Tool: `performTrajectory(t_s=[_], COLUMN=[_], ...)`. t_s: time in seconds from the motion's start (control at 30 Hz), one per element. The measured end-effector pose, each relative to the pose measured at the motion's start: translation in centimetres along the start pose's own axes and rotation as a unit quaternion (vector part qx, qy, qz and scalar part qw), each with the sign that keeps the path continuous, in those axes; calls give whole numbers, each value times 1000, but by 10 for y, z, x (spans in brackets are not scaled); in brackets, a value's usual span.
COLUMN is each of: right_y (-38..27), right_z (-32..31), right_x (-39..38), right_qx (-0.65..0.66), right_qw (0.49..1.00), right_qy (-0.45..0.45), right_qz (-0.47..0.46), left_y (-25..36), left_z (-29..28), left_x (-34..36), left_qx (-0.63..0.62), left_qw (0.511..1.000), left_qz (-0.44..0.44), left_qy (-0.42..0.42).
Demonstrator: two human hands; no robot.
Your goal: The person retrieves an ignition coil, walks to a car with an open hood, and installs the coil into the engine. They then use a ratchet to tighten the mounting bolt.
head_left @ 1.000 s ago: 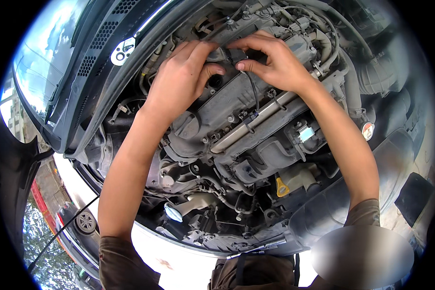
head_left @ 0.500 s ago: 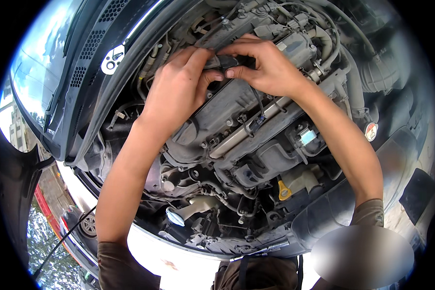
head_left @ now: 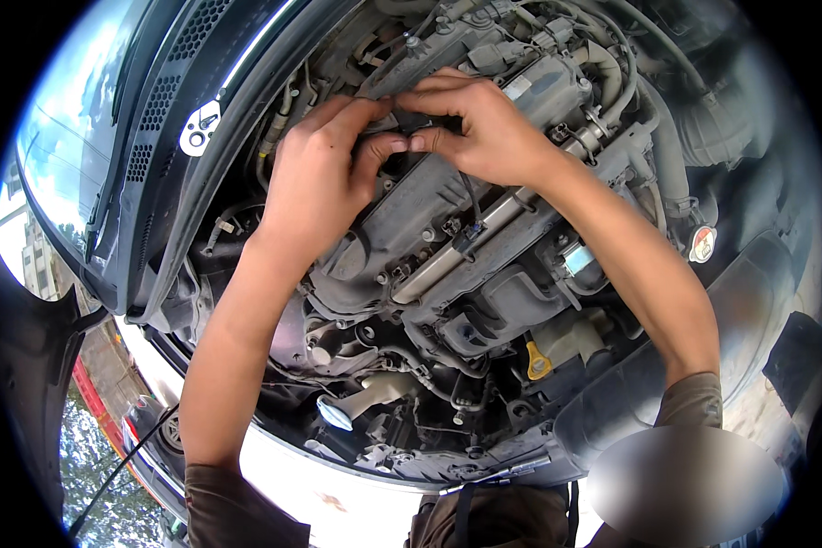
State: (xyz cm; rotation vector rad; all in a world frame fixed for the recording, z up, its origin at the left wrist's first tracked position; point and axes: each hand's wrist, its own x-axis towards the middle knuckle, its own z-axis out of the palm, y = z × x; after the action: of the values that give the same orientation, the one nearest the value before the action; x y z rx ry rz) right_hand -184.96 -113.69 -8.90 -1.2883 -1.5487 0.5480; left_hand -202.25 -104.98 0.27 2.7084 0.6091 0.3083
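Note:
Over the top of the engine cover (head_left: 429, 208), my left hand (head_left: 324, 160) and my right hand (head_left: 491, 128) meet with fingers curled and thumb tips almost touching. Between them they pinch a small dark plastic part (head_left: 413, 121), mostly hidden by the fingers, so its exact kind does not show. A thin black cable (head_left: 470, 194) runs down from beneath my right hand toward a connector (head_left: 470, 230) by the metal fuel rail (head_left: 443, 262).
A ratchet-like tool (head_left: 198, 130) lies by the windscreen cowl at the left. Nearer me are a yellow dipstick handle (head_left: 539, 363), a pale blue-capped filler neck (head_left: 336, 413) and a wrench-like metal tool (head_left: 507, 475) on the front edge. A radiator cap (head_left: 701, 244) sits at right.
Both hands have shifted slightly left in the picture, with the dark part between them now more covered by the fingers. The view itself has also shifted a little.

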Motion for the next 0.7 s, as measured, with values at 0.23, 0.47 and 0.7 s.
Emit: performTrajectory(t_s=[0.23,0.47,0.7], right_y=[13,18,15], right_z=[-36,-18,-11], right_x=[6,6,6], right_qx=[62,122,96], right_qw=[993,992,995], right_qy=[-101,-24,25], right_qz=[-22,-3,28], left_y=[-7,-10,-6], left_z=[-6,11,16], left_x=[5,5,13], left_qx=[-129,-159,-116], left_qw=[991,983,990], left_qz=[-33,-91,-72], left_qy=[-16,0,21])
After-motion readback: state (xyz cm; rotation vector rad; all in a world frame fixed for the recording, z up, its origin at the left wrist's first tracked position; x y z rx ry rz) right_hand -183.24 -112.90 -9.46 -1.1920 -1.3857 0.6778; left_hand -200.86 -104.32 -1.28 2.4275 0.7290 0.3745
